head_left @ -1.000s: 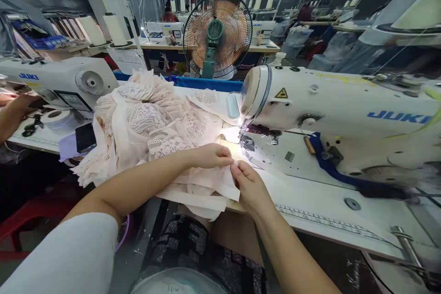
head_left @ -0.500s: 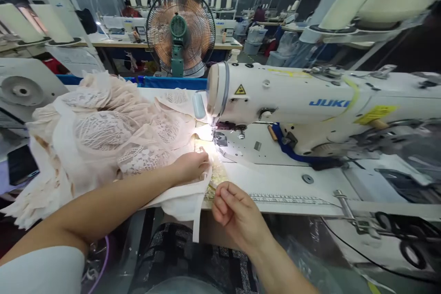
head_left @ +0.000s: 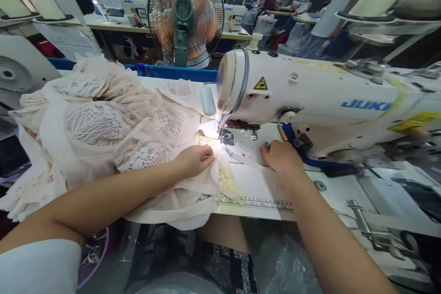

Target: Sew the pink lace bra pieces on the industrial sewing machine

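Here, two hands: left hand (head_left: 195, 160) on one fabric pile (head_left: 103, 124), right hand (head_left: 282, 158) beside.

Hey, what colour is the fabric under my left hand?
The fabric under the left hand is pale peach with lace patterning; head view.

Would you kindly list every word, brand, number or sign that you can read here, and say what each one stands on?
"JUKI", blue letters, the last one blurred: on the arm of the sewing machine.
Warning triangle, black on yellow, no words: on the machine's head.
Yellow label on the machine: too blurred to read.
Ruler numbers along the table edge: too small.
Blue mark on a background machine: too small.
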`<state>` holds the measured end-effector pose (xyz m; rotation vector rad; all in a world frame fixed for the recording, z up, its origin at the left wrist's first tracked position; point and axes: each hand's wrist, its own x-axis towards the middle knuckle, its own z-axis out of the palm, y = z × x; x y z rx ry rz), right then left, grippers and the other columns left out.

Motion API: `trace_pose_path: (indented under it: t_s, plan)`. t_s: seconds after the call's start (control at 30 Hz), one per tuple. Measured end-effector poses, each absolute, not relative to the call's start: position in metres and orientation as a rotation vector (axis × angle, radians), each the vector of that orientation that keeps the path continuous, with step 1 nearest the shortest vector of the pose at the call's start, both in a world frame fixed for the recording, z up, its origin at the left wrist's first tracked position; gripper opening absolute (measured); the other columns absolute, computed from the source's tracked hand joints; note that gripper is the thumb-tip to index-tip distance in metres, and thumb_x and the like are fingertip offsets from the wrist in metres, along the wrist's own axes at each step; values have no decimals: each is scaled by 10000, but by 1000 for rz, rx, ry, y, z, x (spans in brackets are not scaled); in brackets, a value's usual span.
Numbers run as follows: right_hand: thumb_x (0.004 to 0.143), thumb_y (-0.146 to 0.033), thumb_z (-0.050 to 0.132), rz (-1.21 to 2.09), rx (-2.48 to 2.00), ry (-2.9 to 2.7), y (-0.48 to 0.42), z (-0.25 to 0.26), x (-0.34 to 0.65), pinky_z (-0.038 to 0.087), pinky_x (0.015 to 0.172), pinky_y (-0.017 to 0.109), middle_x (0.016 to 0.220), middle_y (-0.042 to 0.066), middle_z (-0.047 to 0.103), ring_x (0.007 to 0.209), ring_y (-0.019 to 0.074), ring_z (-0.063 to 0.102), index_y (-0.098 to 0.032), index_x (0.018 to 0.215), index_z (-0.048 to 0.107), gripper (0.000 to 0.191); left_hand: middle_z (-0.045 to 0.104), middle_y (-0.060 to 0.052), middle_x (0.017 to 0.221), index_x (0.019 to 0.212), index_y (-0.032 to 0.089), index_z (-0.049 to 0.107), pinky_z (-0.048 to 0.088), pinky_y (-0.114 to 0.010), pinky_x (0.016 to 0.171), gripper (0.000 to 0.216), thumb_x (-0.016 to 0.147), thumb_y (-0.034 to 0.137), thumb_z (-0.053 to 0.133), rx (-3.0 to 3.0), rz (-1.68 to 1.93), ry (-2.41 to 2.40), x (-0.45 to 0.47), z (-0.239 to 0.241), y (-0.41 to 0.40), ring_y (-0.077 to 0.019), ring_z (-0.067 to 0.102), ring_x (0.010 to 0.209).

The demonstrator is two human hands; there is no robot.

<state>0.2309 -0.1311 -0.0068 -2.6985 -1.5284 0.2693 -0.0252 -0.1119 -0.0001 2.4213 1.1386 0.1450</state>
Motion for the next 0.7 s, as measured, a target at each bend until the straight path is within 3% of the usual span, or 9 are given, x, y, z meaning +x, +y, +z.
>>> trace_pose_path:
  t_s: [0.1, 0.23, 0.33, 0.47, 0.53, 0.6, 0.7]
  plan:
    - [870, -292, 429, 311, -2764, -1504, -124, -12, 232, 390, 739, 379, 1105, 228, 545, 1045, 362, 513, -50, 1115, 564, 369, 578, -29, 899, 879, 170, 517, 328, -267, 616, 145, 881, 265, 407, 2495, 60, 1282, -26, -10, -109, -176, 528, 801]
    - [825, -300, 513, 456, -2759, -1506, -118, -17, 250, 389, 685, 323, 1028, 126, 609, 951, 284, 560, -148, 1022, 589, 261, 523, -43, 1021, 1034, 201, 521, 268, -262, 552, 201, 844, 220, 457, 2676, 69, 1296, -32, -17, -108, -180, 502, 791]
    - [804, -302, 556, 516, -2724, -1506, -112, -18, 261, 380, 648, 303, 935, 88, 627, 840, 237, 567, -162, 910, 588, 179, 507, -60, 1035, 872, 154, 584, 307, -282, 600, 162, 868, 187, 425, 2896, 174, 1032, -34, -16, -109, -191, 467, 865]
    - [765, -251, 605, 471, -2688, -1479, -121, -12, 257, 366, 614, 285, 824, 76, 616, 726, 190, 533, -140, 820, 563, 131, 557, -71, 879, 667, 115, 590, 360, -328, 714, 303, 879, 108, 374, 3038, 85, 725, -40, -10, -116, -197, 466, 855]
    - [770, -248, 590, 421, -2591, -1457, -139, -11, 241, 375, 623, 272, 827, 59, 608, 711, 170, 526, -145, 895, 561, 165, 581, -91, 907, 782, 99, 639, 390, -329, 736, 262, 889, 162, 408, 3041, -41, 655, -48, -9, -122, -208, 489, 878]
    - [782, -303, 563, 463, -2294, -1392, -163, -13, 216, 400, 635, 256, 833, 36, 597, 689, 148, 529, -172, 977, 557, 236, 553, -148, 1134, 1070, 51, 612, 399, -348, 859, 342, 901, 301, 451, 3046, -81, 626, -59, -10, -129, -247, 474, 1057]
    - [792, -437, 523, 759, -1788, -1431, -195, -19, 167, 430, 622, 248, 873, 49, 586, 743, 158, 547, -181, 941, 565, 299, 326, -160, 1408, 1344, 74, 413, 273, -408, 1047, 570, 905, 436, 432, 3037, -70, 624, -72, -12, -133, -279, 292, 1296]
